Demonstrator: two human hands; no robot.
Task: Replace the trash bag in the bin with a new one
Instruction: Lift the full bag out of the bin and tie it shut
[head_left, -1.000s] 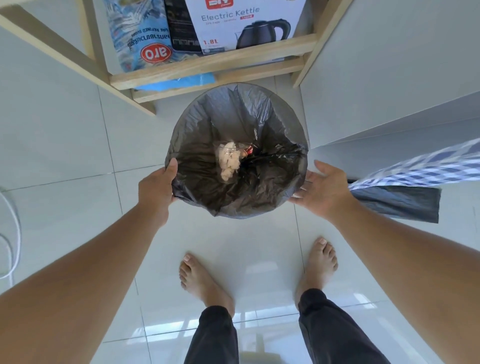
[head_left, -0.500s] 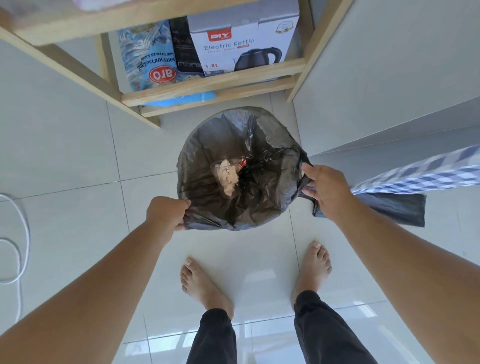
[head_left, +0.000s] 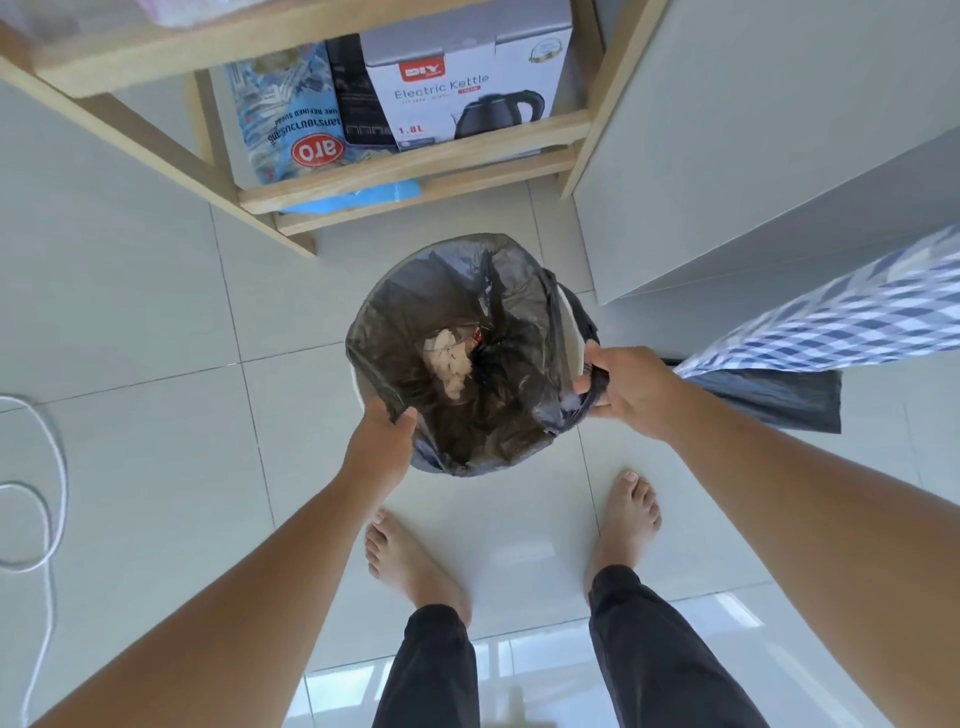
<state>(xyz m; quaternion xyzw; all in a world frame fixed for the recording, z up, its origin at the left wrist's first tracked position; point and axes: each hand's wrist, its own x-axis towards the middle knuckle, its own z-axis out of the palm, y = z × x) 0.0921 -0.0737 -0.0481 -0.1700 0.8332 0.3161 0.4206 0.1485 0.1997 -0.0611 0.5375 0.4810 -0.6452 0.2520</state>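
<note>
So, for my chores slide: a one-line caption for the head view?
Both hands, left hand and right hand, pinch the dark trash bag off the white bin rim.

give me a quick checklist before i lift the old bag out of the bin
1. Left hand gripping the bag edge: ok.
2. Right hand gripping the bag edge: ok.
3. Old bag peeled off the white bin rim: not ok, far side looks draped over it.
4. Trash sitting low in the bag: ok.
5. Bag free of tears: cannot tell.
6. New bag nearby: ok, dark plastic under the right arm.
</note>
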